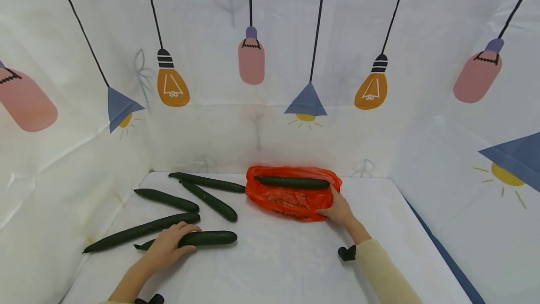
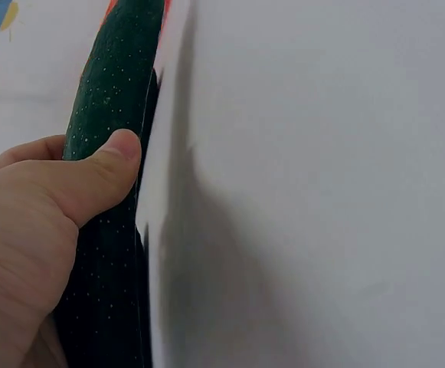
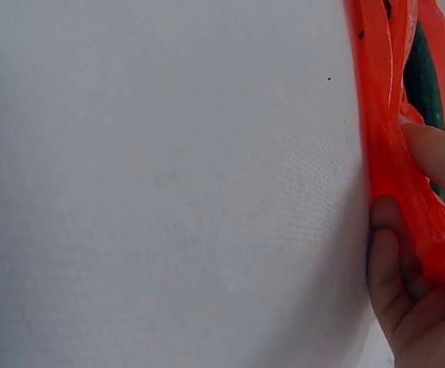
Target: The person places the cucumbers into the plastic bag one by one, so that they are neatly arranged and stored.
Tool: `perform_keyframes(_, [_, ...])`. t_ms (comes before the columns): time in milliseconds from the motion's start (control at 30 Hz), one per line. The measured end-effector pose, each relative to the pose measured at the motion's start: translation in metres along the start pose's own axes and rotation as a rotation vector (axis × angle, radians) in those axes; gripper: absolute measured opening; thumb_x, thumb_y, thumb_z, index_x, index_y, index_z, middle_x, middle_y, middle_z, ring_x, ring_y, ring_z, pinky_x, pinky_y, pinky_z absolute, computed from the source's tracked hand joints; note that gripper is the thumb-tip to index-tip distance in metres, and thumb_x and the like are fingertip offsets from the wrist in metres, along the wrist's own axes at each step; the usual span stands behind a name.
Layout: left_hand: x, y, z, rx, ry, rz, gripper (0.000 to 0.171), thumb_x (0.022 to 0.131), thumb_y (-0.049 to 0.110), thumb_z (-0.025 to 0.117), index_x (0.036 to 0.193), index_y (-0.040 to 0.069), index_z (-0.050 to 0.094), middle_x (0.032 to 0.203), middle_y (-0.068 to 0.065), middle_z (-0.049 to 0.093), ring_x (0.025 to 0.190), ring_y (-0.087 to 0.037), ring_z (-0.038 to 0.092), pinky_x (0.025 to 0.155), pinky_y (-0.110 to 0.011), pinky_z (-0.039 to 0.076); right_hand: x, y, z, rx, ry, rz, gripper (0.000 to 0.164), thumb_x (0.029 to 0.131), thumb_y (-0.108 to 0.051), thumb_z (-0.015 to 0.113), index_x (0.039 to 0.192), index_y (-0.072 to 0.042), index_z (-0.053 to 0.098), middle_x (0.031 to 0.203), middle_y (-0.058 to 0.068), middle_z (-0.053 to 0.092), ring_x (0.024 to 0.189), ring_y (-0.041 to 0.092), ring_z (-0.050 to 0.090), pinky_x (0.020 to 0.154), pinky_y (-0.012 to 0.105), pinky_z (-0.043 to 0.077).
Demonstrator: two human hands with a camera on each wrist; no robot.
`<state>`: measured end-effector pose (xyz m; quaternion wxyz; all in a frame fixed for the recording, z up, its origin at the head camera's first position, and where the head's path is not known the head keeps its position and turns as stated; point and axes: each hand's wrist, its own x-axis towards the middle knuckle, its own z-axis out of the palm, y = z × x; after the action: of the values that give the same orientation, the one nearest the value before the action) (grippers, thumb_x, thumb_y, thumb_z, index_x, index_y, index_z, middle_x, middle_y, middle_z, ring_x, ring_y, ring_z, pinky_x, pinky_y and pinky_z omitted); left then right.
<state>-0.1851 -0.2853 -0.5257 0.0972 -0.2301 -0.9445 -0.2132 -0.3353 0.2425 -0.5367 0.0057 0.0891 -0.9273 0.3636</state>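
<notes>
My left hand grips a dark green cucumber at the front left of the table. In the left wrist view, the thumb lies along the side of that cucumber, with the other fingers partly hidden behind it. At the back right, my right hand holds the right edge of a red plastic bag. The right wrist view shows thumb and fingers pinching the folded rim of the bag. Another cucumber lies lengthwise in the bag's opening, its right end by my right fingers.
Several more cucumbers lie on the left of the white table: one long cucumber just behind my left hand, others farther back. One cucumber reaches the bag's left side. White sheeting with printed lamps surrounds the table.
</notes>
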Motion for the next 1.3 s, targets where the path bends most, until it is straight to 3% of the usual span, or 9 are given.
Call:
perform_keyframes(233, [0.025, 0.014, 0.009, 0.023, 0.015, 0.014, 0.047, 0.079, 0.027, 0.080, 0.123, 0.025, 0.062, 0.102, 0.014, 0.054, 0.094, -0.014, 0.055, 0.074, -0.039, 0.041, -0.001, 0.001, 0.000, 0.013, 0.008, -0.005, 0.109, 0.074, -0.028, 0.086, 0.153, -0.001, 0.016, 0.147, 0.026, 0.036, 0.131, 0.045, 0.036, 0.103, 0.062, 0.030])
perform_keyframes(500, [0.049, 0.034, 0.014, 0.103, -0.035, 0.046, 0.045, 0.080, 0.027, 0.079, 0.121, 0.028, 0.061, 0.099, 0.008, 0.055, 0.091, -0.017, 0.055, 0.072, -0.038, 0.040, -0.005, 0.000, 0.006, 0.024, 0.007, 0.017, 0.109, 0.073, -0.026, 0.087, 0.154, -0.004, 0.017, 0.146, 0.023, 0.038, 0.130, 0.043, 0.038, 0.102, 0.061, 0.033])
perform_keyframes(733, [0.079, 0.056, 0.014, 0.162, 0.024, 0.129, 0.045, 0.078, 0.026, 0.082, 0.118, 0.028, 0.064, 0.097, 0.007, 0.056, 0.088, -0.017, 0.054, 0.071, -0.037, 0.040, -0.005, 0.002, 0.003, 0.030, 0.011, 0.009, 0.108, 0.073, -0.022, 0.087, 0.153, -0.002, 0.018, 0.146, 0.022, 0.039, 0.130, 0.042, 0.038, 0.102, 0.060, 0.034])
perform_keyframes(933, [0.107, 0.066, 0.014, 0.145, 0.032, 0.137, 0.044, 0.079, 0.028, 0.082, 0.119, 0.028, 0.064, 0.099, 0.005, 0.058, 0.090, -0.017, 0.055, 0.073, -0.037, 0.042, -0.004, 0.000, 0.002, 0.037, -0.014, 0.015, 0.109, 0.074, -0.021, 0.087, 0.154, -0.003, 0.016, 0.149, 0.021, 0.036, 0.132, 0.042, 0.036, 0.102, 0.060, 0.034])
perform_keyframes(1300, [0.151, 0.080, 0.017, 0.112, -0.030, 0.126, 0.045, 0.084, 0.029, 0.077, 0.126, 0.025, 0.061, 0.106, 0.000, 0.058, 0.095, -0.022, 0.055, 0.078, -0.042, 0.044, 0.002, -0.001, -0.001, -0.005, -0.049, 0.026, 0.109, 0.076, -0.026, 0.085, 0.155, -0.003, 0.013, 0.150, 0.022, 0.033, 0.133, 0.042, 0.035, 0.102, 0.059, 0.034])
